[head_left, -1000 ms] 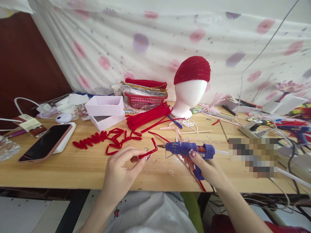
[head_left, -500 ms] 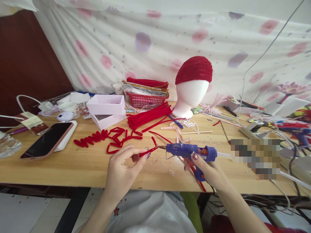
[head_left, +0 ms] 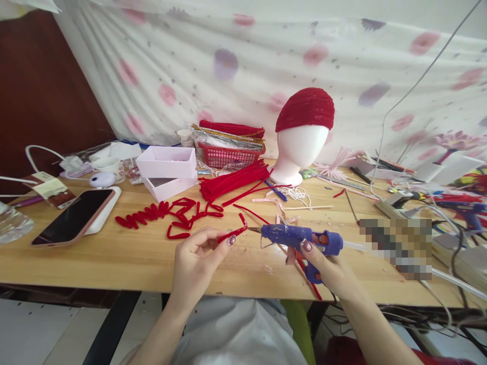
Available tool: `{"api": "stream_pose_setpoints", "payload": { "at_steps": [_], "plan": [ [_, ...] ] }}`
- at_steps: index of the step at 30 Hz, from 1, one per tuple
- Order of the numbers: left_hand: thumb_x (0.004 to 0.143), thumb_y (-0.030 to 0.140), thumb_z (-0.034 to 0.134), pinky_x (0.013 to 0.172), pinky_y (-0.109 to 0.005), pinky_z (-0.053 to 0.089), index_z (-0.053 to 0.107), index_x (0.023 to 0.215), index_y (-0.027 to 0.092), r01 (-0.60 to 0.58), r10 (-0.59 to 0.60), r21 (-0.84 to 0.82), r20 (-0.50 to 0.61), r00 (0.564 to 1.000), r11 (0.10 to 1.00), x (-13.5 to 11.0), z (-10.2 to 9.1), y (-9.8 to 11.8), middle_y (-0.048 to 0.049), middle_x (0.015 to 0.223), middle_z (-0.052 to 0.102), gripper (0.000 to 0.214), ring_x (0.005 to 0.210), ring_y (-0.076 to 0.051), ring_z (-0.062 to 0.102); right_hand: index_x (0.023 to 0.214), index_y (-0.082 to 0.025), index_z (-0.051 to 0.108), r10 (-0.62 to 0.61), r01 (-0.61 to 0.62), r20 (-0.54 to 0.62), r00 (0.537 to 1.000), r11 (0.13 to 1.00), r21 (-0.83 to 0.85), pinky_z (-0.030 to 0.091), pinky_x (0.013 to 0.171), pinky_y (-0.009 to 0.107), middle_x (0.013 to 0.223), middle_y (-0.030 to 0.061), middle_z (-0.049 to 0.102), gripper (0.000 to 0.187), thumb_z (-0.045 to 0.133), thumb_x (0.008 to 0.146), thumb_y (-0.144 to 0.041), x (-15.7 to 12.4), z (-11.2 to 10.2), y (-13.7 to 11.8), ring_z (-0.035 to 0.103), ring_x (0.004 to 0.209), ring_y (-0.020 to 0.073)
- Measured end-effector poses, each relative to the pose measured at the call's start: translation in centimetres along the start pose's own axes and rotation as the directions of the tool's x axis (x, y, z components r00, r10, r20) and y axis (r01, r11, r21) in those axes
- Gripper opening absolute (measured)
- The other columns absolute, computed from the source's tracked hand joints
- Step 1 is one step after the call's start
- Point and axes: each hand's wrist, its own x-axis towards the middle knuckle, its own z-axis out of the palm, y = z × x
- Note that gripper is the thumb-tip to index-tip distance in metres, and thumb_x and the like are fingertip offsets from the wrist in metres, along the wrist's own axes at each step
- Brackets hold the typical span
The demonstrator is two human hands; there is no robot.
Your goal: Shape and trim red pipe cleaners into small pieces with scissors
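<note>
Over the middle of the bench (head_left: 133,263), nearer its front edge than its back edge, a bent red stem (head_left: 233,233) sits at the fingertips of the left hand (head_left: 200,258). The thumb and forefinger pinch it with no gap beyond its thickness, the other fingers curled behind. The stem points away from that hand toward the bench's right end, then kinks up toward the back edge.

The right hand (head_left: 323,263) wraps the grip of a blue glue gun (head_left: 289,237), thumb along its side, fingers mostly hidden behind it. The gun lies level, its nozzle (head_left: 255,229) aimed at the bench's left end, its tip right at the stem's kink; whether they touch is too fine to tell. So the stem lies between the two hands, held by the left and well apart from the right.

Toward the left end, beyond the left hand, are folded red loops (head_left: 146,215). A bundle of red stems (head_left: 234,180) lies farther toward the back edge, before a red basket (head_left: 228,158).
</note>
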Motion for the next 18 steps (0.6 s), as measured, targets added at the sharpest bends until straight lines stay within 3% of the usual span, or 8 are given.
{"api": "stream_pose_setpoints", "payload": {
  "at_steps": [5, 18],
  "plan": [
    [0.072, 0.020, 0.072, 0.065, -0.026, 0.061, 0.076, 0.074, 0.019, -0.016, 0.017, -0.036, 0.033, 0.999, 0.999, 0.07, 0.08, 0.12, -0.0039, 0.077, 0.076, 0.004, 0.073, -0.018, 0.072, 0.061, -0.021, 0.065, 0.081, -0.081, 0.000, 0.997, 0.994, 0.075, 0.033, 0.040, 0.027, 0.063, 0.0049, 0.061, 0.063, 0.048, 0.081, -0.079, 0.35, 0.06, 0.07, 0.042, 0.044, 0.0128],
    [0.074, 0.017, 0.073, 0.064, -0.018, 0.056, 0.076, 0.074, 0.021, -0.022, 0.025, -0.046, 0.071, 0.997, 0.999, -0.05, -0.02, -0.32, -0.0012, 0.077, 0.074, 0.005, 0.073, -0.014, 0.070, 0.063, -0.020, 0.067, 0.061, -0.063, 0.020, 0.998, 0.992, 0.106, 0.033, 0.041, 0.027, 0.065, 0.0065, 0.063, 0.064, 0.050, 0.079, -0.079, 0.14, -0.10, -0.12, 0.044, 0.049, 0.0144]
  ]
}}
